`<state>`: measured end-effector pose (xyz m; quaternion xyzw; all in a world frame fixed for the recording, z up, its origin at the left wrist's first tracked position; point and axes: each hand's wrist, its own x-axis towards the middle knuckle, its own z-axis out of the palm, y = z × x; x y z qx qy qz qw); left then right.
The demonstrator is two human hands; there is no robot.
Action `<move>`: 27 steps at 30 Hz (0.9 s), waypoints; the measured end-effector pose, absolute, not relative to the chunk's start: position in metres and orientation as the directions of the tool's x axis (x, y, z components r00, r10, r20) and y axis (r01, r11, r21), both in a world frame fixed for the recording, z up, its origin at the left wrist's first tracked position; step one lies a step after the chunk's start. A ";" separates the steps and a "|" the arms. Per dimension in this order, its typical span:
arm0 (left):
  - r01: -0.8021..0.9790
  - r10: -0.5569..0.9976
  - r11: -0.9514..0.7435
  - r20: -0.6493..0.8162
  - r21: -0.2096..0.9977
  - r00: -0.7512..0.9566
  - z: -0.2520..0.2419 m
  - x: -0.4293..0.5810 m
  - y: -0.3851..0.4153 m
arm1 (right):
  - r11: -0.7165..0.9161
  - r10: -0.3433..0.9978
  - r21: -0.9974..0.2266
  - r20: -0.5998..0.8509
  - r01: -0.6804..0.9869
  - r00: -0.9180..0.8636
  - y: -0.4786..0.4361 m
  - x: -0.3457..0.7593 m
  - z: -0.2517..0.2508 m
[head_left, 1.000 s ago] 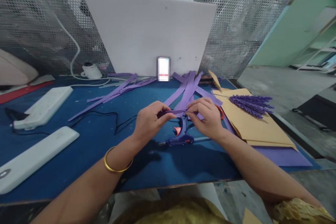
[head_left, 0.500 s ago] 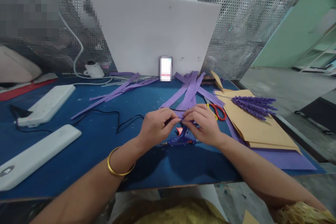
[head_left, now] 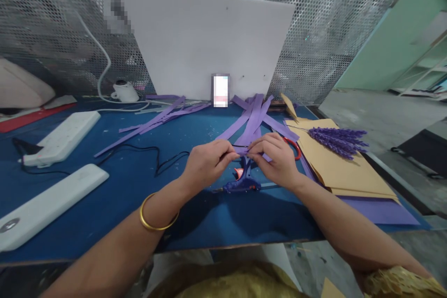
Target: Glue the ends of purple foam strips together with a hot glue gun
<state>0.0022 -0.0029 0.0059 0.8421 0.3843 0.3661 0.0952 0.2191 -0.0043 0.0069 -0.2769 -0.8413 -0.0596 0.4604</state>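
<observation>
My left hand and my right hand meet almost fingertip to fingertip above the blue table, both closed in a pinch. Between them is a thin bit of purple paper strip, mostly covered by the fingers. Just below the hands a dark blue glue gun lies on its side, its nozzle to the left and a glue stick at its rear. Behind the fingers a bunch of loose purple paper strips spreads toward the back. Red-handled scissors are partly hidden by my right hand.
More purple strips lie at back left. A black cord crosses the table near a power strip and a long white case. On the right, purple lavender sprigs rest on brown paper sheets. A phone stands at the back.
Both hands have shifted slightly up and away, and the pinching fingertips have moved a little apart. My right hand now covers the scissors' yellow part; more of the glue gun shows.
</observation>
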 end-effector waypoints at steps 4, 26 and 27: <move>0.612 0.813 -0.579 0.438 0.539 0.383 0.018 -0.006 0.005 | 0.795 0.439 -0.165 0.820 0.584 -0.367 0.001 0.227 0.013; 0.379 0.913 -0.347 0.401 0.858 -0.071 0.026 -0.019 0.018 | 0.494 0.816 -0.834 0.543 0.247 0.198 0.005 0.230 0.014; 0.316 0.931 -0.346 0.366 0.883 -0.003 0.023 -0.010 0.012 | 0.487 0.839 -0.846 0.522 0.216 0.155 0.003 0.226 0.012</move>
